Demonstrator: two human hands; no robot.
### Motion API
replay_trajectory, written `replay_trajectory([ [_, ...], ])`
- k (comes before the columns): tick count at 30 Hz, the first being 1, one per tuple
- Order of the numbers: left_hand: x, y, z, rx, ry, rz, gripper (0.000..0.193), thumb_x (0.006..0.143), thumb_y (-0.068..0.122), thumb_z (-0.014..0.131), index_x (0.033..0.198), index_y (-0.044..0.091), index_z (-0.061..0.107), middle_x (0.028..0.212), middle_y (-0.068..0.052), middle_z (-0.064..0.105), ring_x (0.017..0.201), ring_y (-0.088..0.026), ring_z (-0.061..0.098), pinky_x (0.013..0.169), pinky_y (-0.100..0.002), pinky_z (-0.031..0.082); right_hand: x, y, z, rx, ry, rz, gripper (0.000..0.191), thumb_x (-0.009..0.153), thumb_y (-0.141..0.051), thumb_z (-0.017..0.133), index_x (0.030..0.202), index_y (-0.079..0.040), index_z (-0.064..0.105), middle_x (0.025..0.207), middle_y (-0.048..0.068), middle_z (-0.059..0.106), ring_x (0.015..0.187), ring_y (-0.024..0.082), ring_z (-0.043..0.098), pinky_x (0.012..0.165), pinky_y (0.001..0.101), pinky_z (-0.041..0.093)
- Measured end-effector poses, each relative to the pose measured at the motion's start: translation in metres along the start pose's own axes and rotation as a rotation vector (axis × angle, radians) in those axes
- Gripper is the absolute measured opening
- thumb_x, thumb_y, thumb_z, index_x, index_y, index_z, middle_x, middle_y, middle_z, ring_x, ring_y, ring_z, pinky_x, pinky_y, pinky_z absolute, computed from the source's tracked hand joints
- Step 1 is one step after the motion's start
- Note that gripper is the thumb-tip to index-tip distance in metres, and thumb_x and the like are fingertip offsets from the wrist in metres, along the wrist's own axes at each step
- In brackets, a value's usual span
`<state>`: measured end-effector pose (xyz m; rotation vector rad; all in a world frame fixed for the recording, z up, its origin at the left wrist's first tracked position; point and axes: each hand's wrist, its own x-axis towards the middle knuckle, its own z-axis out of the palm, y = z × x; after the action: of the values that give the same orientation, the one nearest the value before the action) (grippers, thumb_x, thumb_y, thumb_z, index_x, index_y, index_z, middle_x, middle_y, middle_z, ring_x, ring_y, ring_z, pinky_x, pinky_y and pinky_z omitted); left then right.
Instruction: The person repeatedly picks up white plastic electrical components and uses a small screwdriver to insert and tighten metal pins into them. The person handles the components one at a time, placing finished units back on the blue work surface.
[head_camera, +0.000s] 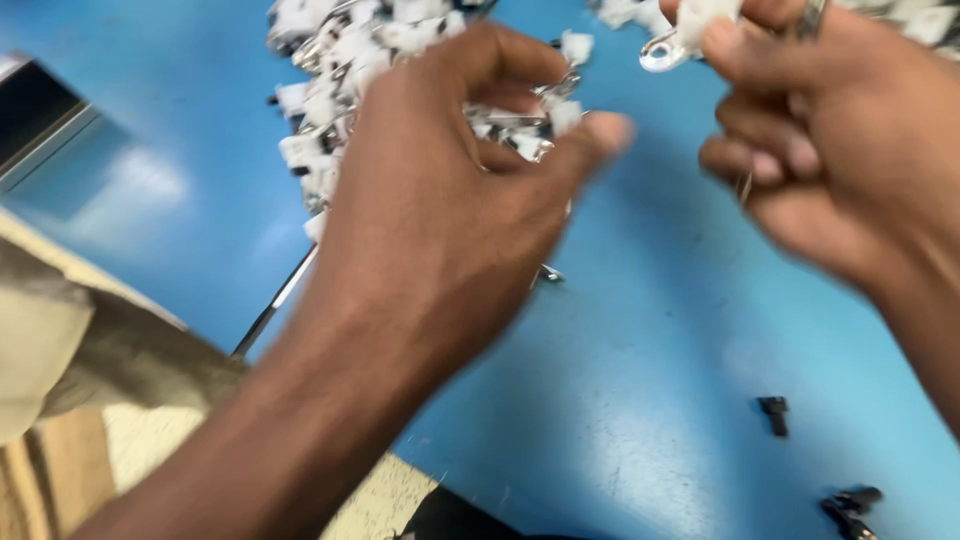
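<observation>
Here I see my left hand (440, 190) curled over the pile of white-and-metal clips (330, 80) on the blue table (650, 330), fingers loosely gathering some, while my right hand (830, 130) pinches one clip (672, 40) clear for handling.

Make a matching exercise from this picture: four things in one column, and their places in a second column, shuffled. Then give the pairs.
Things
1. left hand
2. right hand
3. pile of white and metal parts
4. small black screws

Places
A. lower right corner of the blue tabletop
B. top right, pinching a white part with a metal ring
C. centre, fingers curled over the edge of the pile
D. top, left of centre, spread on the blue surface

Pairs: 1-C, 2-B, 3-D, 4-A
</observation>
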<state>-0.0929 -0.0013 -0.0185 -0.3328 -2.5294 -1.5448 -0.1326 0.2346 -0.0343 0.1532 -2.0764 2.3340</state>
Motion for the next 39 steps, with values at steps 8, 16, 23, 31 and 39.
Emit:
replay_trajectory([
  [8, -0.042, 0.026, 0.043, -0.760, -0.336, -0.179, 0.048, 0.089, 0.027, 0.078, 0.121, -0.009, 0.075, 0.088, -0.012, 0.078, 0.073, -0.011, 0.071, 0.064, -0.026, 0.061, -0.132, 0.028, -0.054, -0.351, 0.249, 0.094, 0.046, 0.090, -0.008, 0.071, 0.137, -0.007, 0.066, 0.100, 0.007, 0.067, 0.066, 0.007, 0.053, 0.054, 0.0293, 0.038],
  [16, -0.079, 0.011, 0.020, -0.461, -0.519, -0.483, 0.044, 0.087, 0.027, 0.080, 0.119, -0.004, 0.077, 0.082, -0.010, 0.083, 0.074, -0.010, 0.077, 0.067, -0.027, 0.064, -0.240, 0.132, -0.226, -1.300, 0.029, -0.014, 0.049, 0.080, -0.036, 0.085, 0.123, -0.015, 0.077, 0.108, 0.006, 0.077, 0.105, 0.022, 0.076, 0.098, 0.0458, 0.057],
  [23, -0.081, 0.014, 0.032, -0.612, -0.615, -0.499, 0.052, 0.091, 0.023, 0.075, 0.138, 0.001, 0.069, 0.092, -0.014, 0.083, 0.076, -0.014, 0.078, 0.069, -0.031, 0.067, -0.261, 0.141, -0.186, -1.270, 0.095, -0.164, 0.044, 0.067, -0.041, 0.094, 0.105, -0.023, 0.080, 0.094, -0.002, 0.078, 0.094, 0.015, 0.076, 0.094, 0.0355, 0.062],
  [31, -0.075, 0.035, 0.037, -0.554, -0.661, -0.352, 0.041, 0.090, 0.022, 0.075, 0.124, 0.000, 0.076, 0.089, -0.011, 0.081, 0.075, -0.012, 0.076, 0.066, -0.029, 0.064, -0.238, 0.084, -0.100, -1.175, 0.336, -0.051, 0.026, 0.076, -0.025, 0.089, 0.099, -0.016, 0.081, 0.092, 0.004, 0.075, 0.091, 0.017, 0.075, 0.089, 0.0344, 0.062],
  [39, -0.070, 0.059, 0.028, -0.054, -0.778, -0.406, 0.029, 0.084, 0.031, 0.073, 0.110, 0.024, 0.084, 0.077, -0.011, 0.080, 0.070, -0.016, 0.075, 0.070, -0.034, 0.058, -0.196, 0.003, -0.042, -0.989, 0.087, -0.341, 0.027, 0.080, -0.011, 0.077, 0.106, -0.011, 0.081, 0.109, 0.008, 0.068, 0.097, 0.016, 0.073, 0.086, 0.0284, 0.061],
])
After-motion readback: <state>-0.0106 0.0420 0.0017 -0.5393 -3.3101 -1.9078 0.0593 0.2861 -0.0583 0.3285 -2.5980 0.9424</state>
